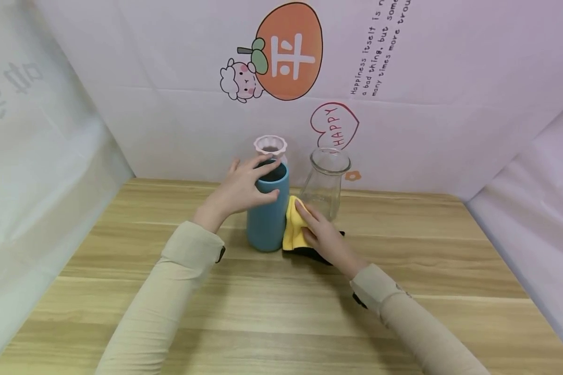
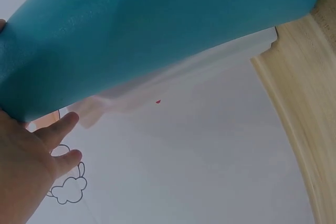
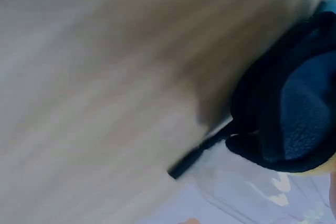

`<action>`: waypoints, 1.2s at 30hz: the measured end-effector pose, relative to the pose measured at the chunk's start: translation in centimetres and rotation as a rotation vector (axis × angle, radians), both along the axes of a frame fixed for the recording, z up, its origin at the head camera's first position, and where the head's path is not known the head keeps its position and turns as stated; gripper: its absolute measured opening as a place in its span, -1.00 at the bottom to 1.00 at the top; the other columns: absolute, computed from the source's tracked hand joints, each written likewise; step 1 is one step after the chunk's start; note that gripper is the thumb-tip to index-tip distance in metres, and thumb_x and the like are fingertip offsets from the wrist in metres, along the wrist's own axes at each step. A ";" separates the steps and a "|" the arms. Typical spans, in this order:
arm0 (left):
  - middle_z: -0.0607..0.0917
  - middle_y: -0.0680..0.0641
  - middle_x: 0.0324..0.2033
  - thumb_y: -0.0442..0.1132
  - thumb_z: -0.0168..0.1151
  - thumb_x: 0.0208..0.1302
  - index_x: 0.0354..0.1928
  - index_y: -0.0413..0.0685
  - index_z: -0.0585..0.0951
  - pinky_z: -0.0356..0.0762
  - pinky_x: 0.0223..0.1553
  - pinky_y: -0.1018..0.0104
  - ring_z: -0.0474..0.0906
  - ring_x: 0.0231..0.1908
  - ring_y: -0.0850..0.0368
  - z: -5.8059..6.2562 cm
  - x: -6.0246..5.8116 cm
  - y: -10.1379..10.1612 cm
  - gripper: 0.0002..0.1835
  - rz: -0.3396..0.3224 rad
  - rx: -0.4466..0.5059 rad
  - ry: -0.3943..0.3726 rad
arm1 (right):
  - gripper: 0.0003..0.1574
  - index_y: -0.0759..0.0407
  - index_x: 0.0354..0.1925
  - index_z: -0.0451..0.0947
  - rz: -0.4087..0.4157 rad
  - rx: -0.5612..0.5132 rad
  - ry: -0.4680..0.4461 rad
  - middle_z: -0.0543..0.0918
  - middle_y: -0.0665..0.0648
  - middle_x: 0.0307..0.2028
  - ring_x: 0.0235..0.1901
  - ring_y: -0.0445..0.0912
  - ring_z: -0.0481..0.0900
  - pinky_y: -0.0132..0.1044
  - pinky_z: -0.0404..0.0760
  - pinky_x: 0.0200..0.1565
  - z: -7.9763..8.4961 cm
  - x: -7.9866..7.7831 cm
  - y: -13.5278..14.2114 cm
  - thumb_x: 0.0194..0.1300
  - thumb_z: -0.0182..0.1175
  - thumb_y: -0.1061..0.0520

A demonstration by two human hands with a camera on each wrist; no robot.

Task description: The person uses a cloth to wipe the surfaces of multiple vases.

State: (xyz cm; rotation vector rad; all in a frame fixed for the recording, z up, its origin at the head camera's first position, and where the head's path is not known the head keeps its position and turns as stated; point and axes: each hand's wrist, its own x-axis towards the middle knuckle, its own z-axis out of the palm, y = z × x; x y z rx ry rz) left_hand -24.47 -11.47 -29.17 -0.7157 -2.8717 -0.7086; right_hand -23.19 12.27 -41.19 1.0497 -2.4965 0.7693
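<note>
A tall blue vase [image 1: 267, 224] stands upright on the table, its dark mouth uncovered. My left hand [image 1: 244, 187] holds it by the top, thumb and fingers spread around the rim; in the left wrist view the vase [image 2: 157, 30] crosses the top, the hand [image 2: 26, 161] at its mouth end. My right hand [image 1: 326, 237] grips a yellow cloth mitt-like piece [image 1: 293, 224] with black trim, right against the vase's right side. In the right wrist view its black edging [image 3: 252, 98] surrounds a dark inner face, and a black tab sticks out.
A clear glass vase [image 1: 326, 179] stands just right of the blue one. Behind the blue vase shows a pale pink vase with a scalloped rim [image 1: 270, 143]. The wooden table [image 1: 262, 323] ends at a printed white cloth backdrop [image 1: 169, 104], with white cloth at both sides.
</note>
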 end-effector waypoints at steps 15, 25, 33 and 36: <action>0.16 -0.04 0.47 0.07 0.16 0.20 0.42 0.11 0.26 -0.31 0.44 -0.26 0.02 0.48 -0.05 -0.5 -0.2 -0.2 -0.27 -0.023 0.055 -0.021 | -0.09 0.30 0.44 0.07 0.072 -0.134 0.107 0.25 0.39 0.33 0.11 0.21 0.50 0.01 0.59 0.04 3.6 -1.1 -1.5 0.20 0.23 0.32; 0.11 -0.05 0.47 0.23 0.18 0.21 0.44 0.23 0.22 -0.19 0.45 -0.20 0.01 0.45 -0.15 -0.5 0.0 -0.1 -0.22 0.014 0.018 0.034 | -0.04 0.11 0.48 0.01 0.068 -0.069 0.072 0.24 0.39 0.34 0.23 0.27 0.41 0.04 0.54 0.13 1.5 -1.0 -0.9 0.24 0.21 0.31; 0.25 -0.15 0.39 0.20 0.20 0.22 0.42 0.15 0.27 -0.06 0.41 -0.15 0.15 0.36 -0.18 -0.8 -0.1 0.0 -0.24 0.034 -0.021 0.108 | -0.10 -0.12 0.50 -0.06 0.004 0.170 -0.237 0.13 0.37 0.41 0.28 0.27 0.37 0.09 0.52 0.14 -0.5 -0.5 1.1 0.36 0.07 0.30; 0.27 -0.12 0.39 0.18 0.21 0.21 0.41 0.14 0.28 -0.16 0.45 -0.20 0.18 0.39 -0.15 -0.8 -0.1 -0.1 -0.25 0.036 -0.012 0.097 | -0.08 -0.25 0.51 -0.15 -0.013 0.202 -0.306 0.14 0.41 0.40 0.27 0.29 0.36 0.13 0.50 0.15 -0.7 -0.5 1.2 0.40 0.03 0.25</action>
